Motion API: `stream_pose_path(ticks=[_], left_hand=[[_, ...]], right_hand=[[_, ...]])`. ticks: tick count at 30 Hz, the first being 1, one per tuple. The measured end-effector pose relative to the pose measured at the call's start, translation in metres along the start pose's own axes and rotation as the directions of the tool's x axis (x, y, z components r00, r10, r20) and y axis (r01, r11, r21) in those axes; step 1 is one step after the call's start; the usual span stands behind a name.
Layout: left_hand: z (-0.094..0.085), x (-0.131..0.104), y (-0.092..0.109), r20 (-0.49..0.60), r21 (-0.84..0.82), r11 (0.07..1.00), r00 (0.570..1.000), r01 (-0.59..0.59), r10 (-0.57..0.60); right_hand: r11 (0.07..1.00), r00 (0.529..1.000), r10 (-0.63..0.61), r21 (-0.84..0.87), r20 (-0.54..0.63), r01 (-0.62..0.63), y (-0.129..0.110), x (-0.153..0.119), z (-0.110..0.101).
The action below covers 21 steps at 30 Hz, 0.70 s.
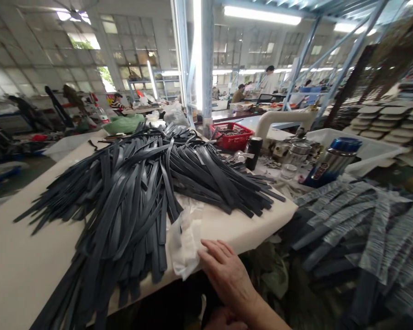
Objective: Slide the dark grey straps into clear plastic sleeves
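My right hand [229,275] lies at the near edge of the cream-covered table [223,229], its fingers stretched out beside a clear plastic bag [186,243]. The fingertips are close to the bag; whether they touch it I cannot tell. Below it, at the bottom edge of the view, a small part of my left hand [223,319] shows, with its fingers mostly hidden. A large heap of dark grey flat straps [134,183] spreads over the table, some hanging over the near edge.
Plastic-wrapped dark straps [351,224] are piled at the right. Behind the heap stand a red basket [232,136], a black bottle [253,152], a sewing machine [278,123] and a blue-topped flask [335,160]. A blue metal post [208,59] rises behind. Several people work farther back.
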<state>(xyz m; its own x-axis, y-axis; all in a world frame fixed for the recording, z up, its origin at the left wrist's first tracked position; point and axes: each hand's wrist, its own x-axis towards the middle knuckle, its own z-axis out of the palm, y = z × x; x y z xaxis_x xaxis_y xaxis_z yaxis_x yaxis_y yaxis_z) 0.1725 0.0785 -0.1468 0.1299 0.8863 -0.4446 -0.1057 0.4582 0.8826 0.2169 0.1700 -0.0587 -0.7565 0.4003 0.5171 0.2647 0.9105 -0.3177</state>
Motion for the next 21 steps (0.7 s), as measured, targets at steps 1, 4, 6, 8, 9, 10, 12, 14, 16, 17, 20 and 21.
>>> stream_pose_path(ticks=[1,4,6,8,9,10,12,14,16,17,20,21], left_hand=[[-0.001,0.001,-0.001,-0.007,-0.002,1.0,1.0,-0.008,0.008],[-0.002,-0.002,-0.007,-0.019,-0.014,1.0,1.0,-0.003,0.003],[-0.002,-0.006,-0.012,-0.019,-0.024,1.0,1.0,0.012,-0.013],[-0.004,-0.009,-0.016,-0.023,-0.035,0.999,0.999,0.028,-0.029],[-0.005,-0.01,-0.017,-0.039,-0.052,0.998,0.998,0.046,-0.048],[-0.007,-0.011,-0.017,-0.061,-0.082,0.994,0.996,0.066,-0.072],[-0.013,-0.014,-0.015,-0.12,-0.163,0.983,0.988,0.081,-0.101],[-0.02,-0.019,-0.01,-0.177,-0.233,0.972,0.982,0.021,-0.064],[-0.025,-0.025,-0.001,-0.2,-0.32,0.945,0.98,-0.063,-0.002],[-0.026,-0.028,0.005,-0.207,-0.387,0.917,0.978,-0.094,0.013],[-0.027,-0.035,0.026,-0.234,-0.576,0.799,0.971,-0.173,0.042],[-0.026,-0.036,0.034,-0.255,-0.598,0.776,0.965,-0.2,0.052]], right_hand=[[1.0,1.0,0.014,0.0,-0.013,-0.014,-0.002,0.005,0.005],[0.998,0.997,0.06,0.029,-0.04,-0.059,-0.006,0.013,0.015],[0.996,0.996,0.072,0.058,-0.061,-0.068,-0.007,0.013,0.017],[0.994,0.993,0.078,0.084,-0.088,-0.071,-0.006,0.009,0.014],[0.993,0.992,0.081,0.092,-0.098,-0.072,-0.004,0.005,0.01],[0.993,0.991,0.084,0.096,-0.107,-0.074,-0.002,0.001,0.005],[0.993,0.989,0.094,0.084,-0.117,-0.085,0.004,-0.009,-0.007],[0.994,0.987,0.103,0.058,-0.119,-0.097,0.012,-0.021,-0.021],[0.994,0.988,0.107,0.027,-0.113,-0.105,0.019,-0.033,-0.032],[0.994,0.988,0.109,0.012,-0.107,-0.108,0.022,-0.038,-0.036],[0.993,0.99,0.115,-0.027,-0.076,-0.118,0.027,-0.048,-0.04],[0.993,0.991,0.115,-0.035,-0.064,-0.117,0.028,-0.049,-0.039]])
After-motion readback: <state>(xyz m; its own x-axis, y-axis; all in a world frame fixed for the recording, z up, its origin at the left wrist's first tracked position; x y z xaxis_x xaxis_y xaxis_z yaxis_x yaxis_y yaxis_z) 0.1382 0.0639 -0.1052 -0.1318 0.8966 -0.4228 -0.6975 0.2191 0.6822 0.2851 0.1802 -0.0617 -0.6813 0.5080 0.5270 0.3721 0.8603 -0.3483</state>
